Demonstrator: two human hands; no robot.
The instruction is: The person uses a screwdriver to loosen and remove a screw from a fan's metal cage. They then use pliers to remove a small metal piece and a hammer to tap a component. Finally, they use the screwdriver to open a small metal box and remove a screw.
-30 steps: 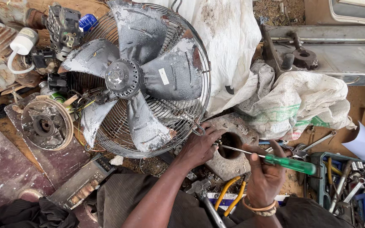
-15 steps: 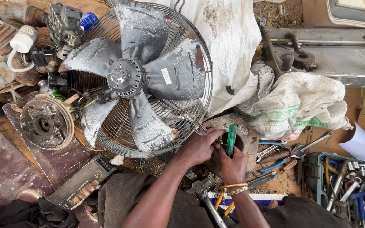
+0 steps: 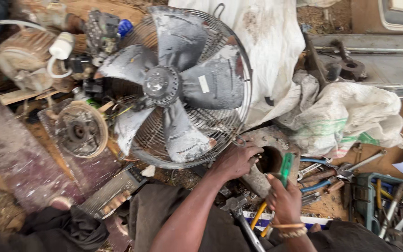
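A dusty grey fan with several blades [image 3: 173, 88] lies in its wire guard [image 3: 239, 112] on the ground. My left hand [image 3: 236, 158] rests at the guard's lower right rim, fingers curled beside a metal housing with a round hole [image 3: 271, 161]. My right hand [image 3: 283, 198] grips a green-handled screwdriver [image 3: 286, 167], held upright just right of that hole. A beaded bracelet sits on my right wrist.
White sacks [image 3: 346, 116] lie right of the fan. Pliers and spanners [image 3: 332, 170] and a box of tools [image 3: 392, 200] sit at the right. A round motor part [image 3: 80, 130], a dark slab [image 3: 19, 149] and cluttered parts lie at the left.
My right hand has swung the screwdriver from lying flat and pointing left to standing upright near the hole. The left hand has stayed at the guard's rim.
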